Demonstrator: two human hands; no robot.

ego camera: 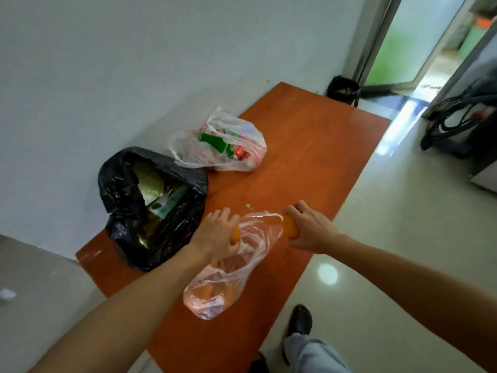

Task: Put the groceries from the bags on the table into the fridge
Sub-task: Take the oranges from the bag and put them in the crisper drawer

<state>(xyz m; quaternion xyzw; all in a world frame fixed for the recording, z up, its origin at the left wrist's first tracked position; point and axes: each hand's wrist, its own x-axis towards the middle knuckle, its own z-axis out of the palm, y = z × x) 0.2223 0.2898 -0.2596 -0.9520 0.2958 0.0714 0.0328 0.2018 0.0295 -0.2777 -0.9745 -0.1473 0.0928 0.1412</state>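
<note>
A: Holding what, and where?

B: Gripping the first orange [235, 235] in the left hand [215, 232], right at the mouth of the thin pink bag [228, 278], fingers curled down over the peel. Clamping the second orange [291, 226] in the right hand [312, 230], just outside the bag's handle loop, fingers closed round the far side. Leaving more fruit [215, 292] inside the bag, low on the surface [309, 146] near the front edge.

A: Handling like what?

B: Probably firm, round and fairly weighty for the size. Dimpled peel, so decent grip. Unlikely to bruise under a plain squeeze, but liable to roll if set down loose. Best taken whole-palm, fingers spread round the widest part, much as now.

A: And the bag itself?

B: Flimsy film, limp, with no shape of its own. Likely to cling, snag and sag open. Better lifted by both handle loops than pinched at the side wall.

A: Anything else waiting?

B: Black bag [150, 205] to the left, mouth gaping, showing greens and packets. Soft leaves by the look, so light pressure only. Clear bag [220, 144] further back against the wall, showing red cans and a green carton. Stiffer, likely heavier, possibly slick; better supported from below.

A: Fridge?

B: Not in view.
</note>
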